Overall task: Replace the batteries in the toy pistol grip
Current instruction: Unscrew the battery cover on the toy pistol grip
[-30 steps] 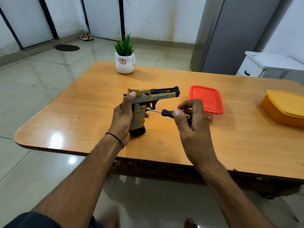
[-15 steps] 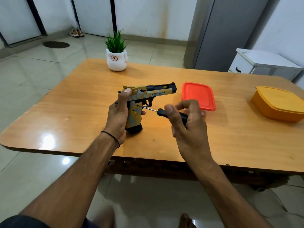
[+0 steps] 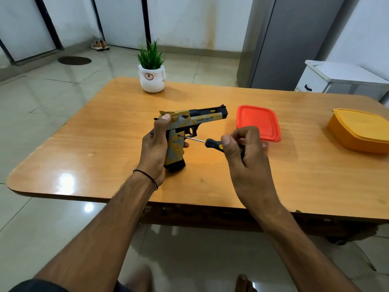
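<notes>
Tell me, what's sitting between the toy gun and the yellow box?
A flat red container lies between the toy gun and the yellow box, seen in the head view.

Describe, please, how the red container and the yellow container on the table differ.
The red container looks shallow and flat; the yellow container is deeper, with a lid. The red container sits just beyond the right hand; the yellow container lies farther right, cut off by the frame. Both are rounded-cornered and rest on the table.
</notes>
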